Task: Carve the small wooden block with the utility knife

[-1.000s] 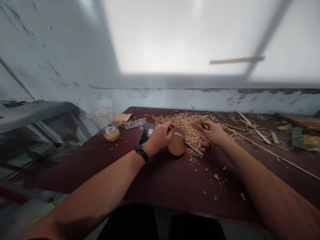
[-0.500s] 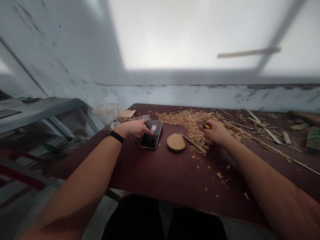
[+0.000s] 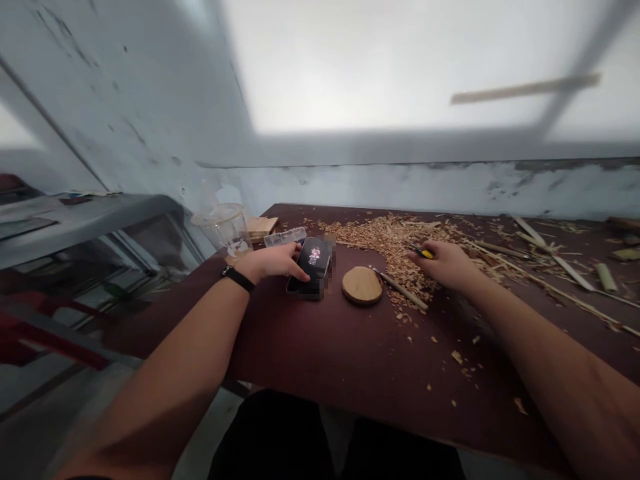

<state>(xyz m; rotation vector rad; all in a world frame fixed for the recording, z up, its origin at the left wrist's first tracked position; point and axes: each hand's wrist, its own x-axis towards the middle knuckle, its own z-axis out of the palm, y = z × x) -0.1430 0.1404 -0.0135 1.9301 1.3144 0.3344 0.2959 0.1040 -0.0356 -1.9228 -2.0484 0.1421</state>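
My left hand (image 3: 280, 261), a black band at its wrist, grips the left edge of a smartphone (image 3: 313, 261), thumb on the dark screen and fingers partly hidden behind it. The phone looks slightly tilted. My right hand (image 3: 445, 260) is closed around a small yellow-and-black utility knife (image 3: 427, 253), mostly covered by the fingers, over a heap of wood shavings (image 3: 395, 243). A round wooden disc (image 3: 362, 285) lies between my hands. Beside it a thin tool with a wooden handle (image 3: 403, 289) rests slantwise, close to the shavings.
Behind my left hand stand a clear plastic cup (image 3: 225, 230), a clear compartment box (image 3: 285, 237) and wooden blocks (image 3: 263, 227). Long thin wood strips (image 3: 543, 275) and a short greenish rod (image 3: 607, 278) lie at right. The wall (image 3: 360, 183) borders the table's far edge.
My left hand has gone from touching the phone's screen with a finger to gripping its left edge, and the phone has tilted a little. My right hand still holds the knife. The view has shifted slightly.
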